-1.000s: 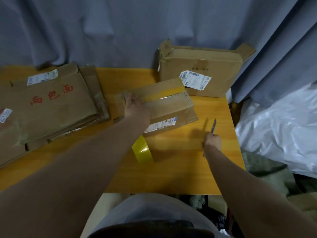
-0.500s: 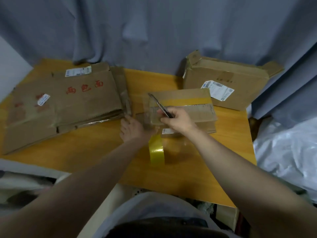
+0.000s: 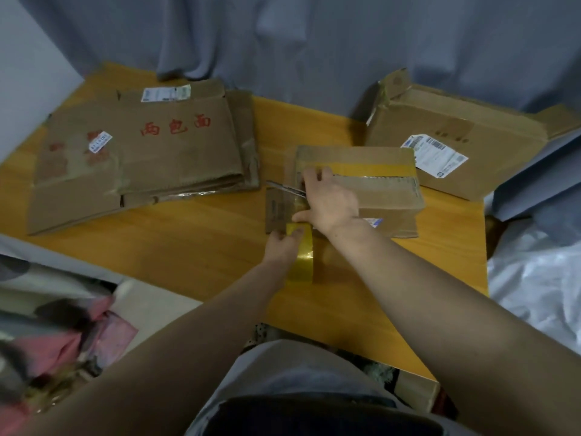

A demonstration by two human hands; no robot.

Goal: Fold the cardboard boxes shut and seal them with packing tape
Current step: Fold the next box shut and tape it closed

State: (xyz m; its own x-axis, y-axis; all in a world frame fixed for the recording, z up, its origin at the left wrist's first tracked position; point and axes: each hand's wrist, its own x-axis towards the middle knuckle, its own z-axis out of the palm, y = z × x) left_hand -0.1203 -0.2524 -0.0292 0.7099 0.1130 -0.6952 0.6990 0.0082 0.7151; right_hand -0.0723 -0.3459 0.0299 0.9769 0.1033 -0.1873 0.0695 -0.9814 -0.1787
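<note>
A small cardboard box (image 3: 383,190) lies on the wooden table (image 3: 188,240), a yellow tape strip along its top. My right hand (image 3: 330,204) rests at the box's left end and grips a thin metal blade (image 3: 283,187) that points left over the box's side flap. My left hand (image 3: 283,245) holds the roll of yellow packing tape (image 3: 301,259), which stands on the table just below the box. A stretch of tape runs from the roll up to the box's left end.
A stack of flattened cardboard boxes (image 3: 138,152) with red characters lies at the left. A larger box (image 3: 452,133) with a white label stands at the back right. Grey curtain hangs behind; white plastic sheeting (image 3: 534,278) lies right of the table.
My right hand carried the blade from the table's right side over to the box's left end. My left hand dropped from the box top to the tape roll. The camera turned left.
</note>
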